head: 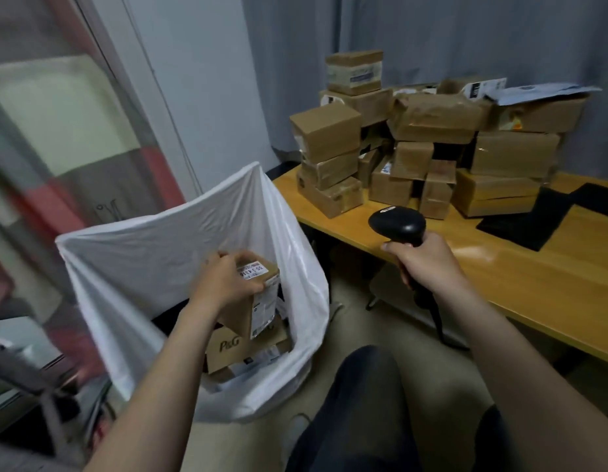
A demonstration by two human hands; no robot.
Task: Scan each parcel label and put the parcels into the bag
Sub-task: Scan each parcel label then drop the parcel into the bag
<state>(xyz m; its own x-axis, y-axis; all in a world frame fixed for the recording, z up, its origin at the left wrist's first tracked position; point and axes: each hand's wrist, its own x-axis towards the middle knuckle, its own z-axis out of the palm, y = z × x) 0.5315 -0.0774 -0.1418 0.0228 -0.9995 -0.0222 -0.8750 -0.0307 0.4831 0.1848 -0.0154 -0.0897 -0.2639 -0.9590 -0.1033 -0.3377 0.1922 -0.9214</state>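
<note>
Left hand (224, 281) gripping parcel (256, 301) inside white bag (132, 253) mouth, right hand (422, 258) clasping scanner (398, 224).

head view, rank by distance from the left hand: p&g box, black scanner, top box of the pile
1. Brown P&G cardboard box, just below the left hand.
2. Black handheld scanner, off to the right.
3. Taped cardboard box topping the pile, far back.

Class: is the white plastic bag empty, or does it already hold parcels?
Not empty. The white plastic bag holds a brown cardboard box printed P&G, and the left hand grips a labelled brown parcel in its opening.
</note>
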